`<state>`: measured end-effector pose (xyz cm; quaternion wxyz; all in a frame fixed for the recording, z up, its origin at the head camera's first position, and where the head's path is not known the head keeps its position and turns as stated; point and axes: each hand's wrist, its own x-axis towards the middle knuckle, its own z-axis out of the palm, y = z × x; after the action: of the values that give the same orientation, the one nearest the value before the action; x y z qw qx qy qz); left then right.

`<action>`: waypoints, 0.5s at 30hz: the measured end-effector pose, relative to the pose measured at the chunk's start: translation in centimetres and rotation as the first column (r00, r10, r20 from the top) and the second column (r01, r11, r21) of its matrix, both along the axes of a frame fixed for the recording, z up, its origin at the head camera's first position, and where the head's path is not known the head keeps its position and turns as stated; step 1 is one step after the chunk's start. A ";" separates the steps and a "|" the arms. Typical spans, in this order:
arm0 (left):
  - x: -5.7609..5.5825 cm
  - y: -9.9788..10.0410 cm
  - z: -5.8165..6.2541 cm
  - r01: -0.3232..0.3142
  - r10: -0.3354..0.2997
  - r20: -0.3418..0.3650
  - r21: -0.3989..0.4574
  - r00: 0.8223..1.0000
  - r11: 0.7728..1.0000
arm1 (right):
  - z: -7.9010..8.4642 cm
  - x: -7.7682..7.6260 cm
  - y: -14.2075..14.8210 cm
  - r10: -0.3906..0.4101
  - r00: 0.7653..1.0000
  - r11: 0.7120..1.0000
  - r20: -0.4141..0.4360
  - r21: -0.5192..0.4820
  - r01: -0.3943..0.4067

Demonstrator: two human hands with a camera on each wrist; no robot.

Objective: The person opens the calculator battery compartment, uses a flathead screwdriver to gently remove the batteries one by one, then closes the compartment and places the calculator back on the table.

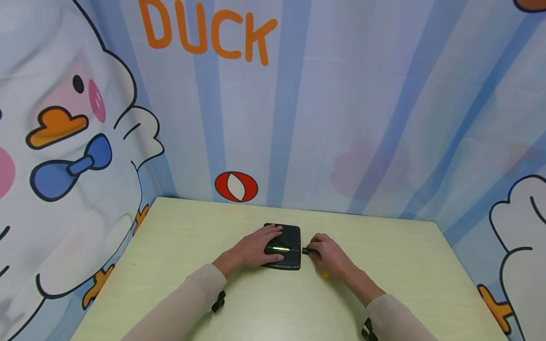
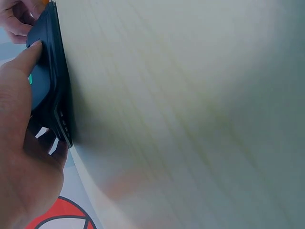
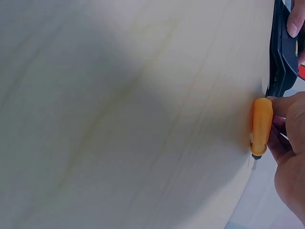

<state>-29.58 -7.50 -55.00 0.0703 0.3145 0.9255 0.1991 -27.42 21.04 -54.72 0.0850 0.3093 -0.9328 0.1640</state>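
Observation:
In the head view a flat black device [image 1: 291, 260] with a narrow lit strip sits on the table. My left hand [image 1: 258, 246] grips it from the left, thumb on its top face and fingers over the far part; a curled finger shows at its edge in the left wrist view. At its right edge, my right hand [image 1: 330, 255] pinches a small black piece [image 1: 305, 250], whose end points at the device. Most of that piece is hidden by the fingers. An orange handle [image 3: 262, 121] with a dark collar and thin tip, like a small screwdriver, lies close against the right fingers.
The pale wooden table [image 1: 179, 255] has its far edge against a printed duck curtain [image 1: 324, 118]. Black straps [image 1: 218, 301] sit at both sleeves' cuffs.

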 end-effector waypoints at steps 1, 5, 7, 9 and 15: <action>0.0 0.0 0.0 0.000 0.000 -0.001 0.003 1.000 1.000 | 0.0 0.0 0.0 -0.003 1.000 1.000 0.001 0.000 0.003; 0.1 0.0 0.2 0.003 -0.003 0.002 0.011 1.000 1.000 | 0.2 0.1 -0.1 -0.017 1.000 1.000 0.015 0.000 0.017; 0.1 0.0 0.2 0.003 -0.003 0.003 0.011 1.000 1.000 | 0.3 0.1 -0.1 -0.022 0.999 1.000 0.025 0.002 0.022; 0.1 0.0 0.2 0.003 -0.003 0.001 0.010 1.000 1.000 | 0.3 0.1 -0.1 -0.027 0.999 1.000 0.035 0.005 0.027; 0.1 0.0 0.0 0.002 -0.002 -0.006 0.006 1.000 1.000 | 0.2 0.2 -0.1 -0.041 0.998 0.999 0.046 0.011 0.041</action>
<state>-29.53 -7.47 -55.03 0.0667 0.3164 0.9247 0.2007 -27.24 20.96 -54.52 0.0651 0.2867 -0.9415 0.1648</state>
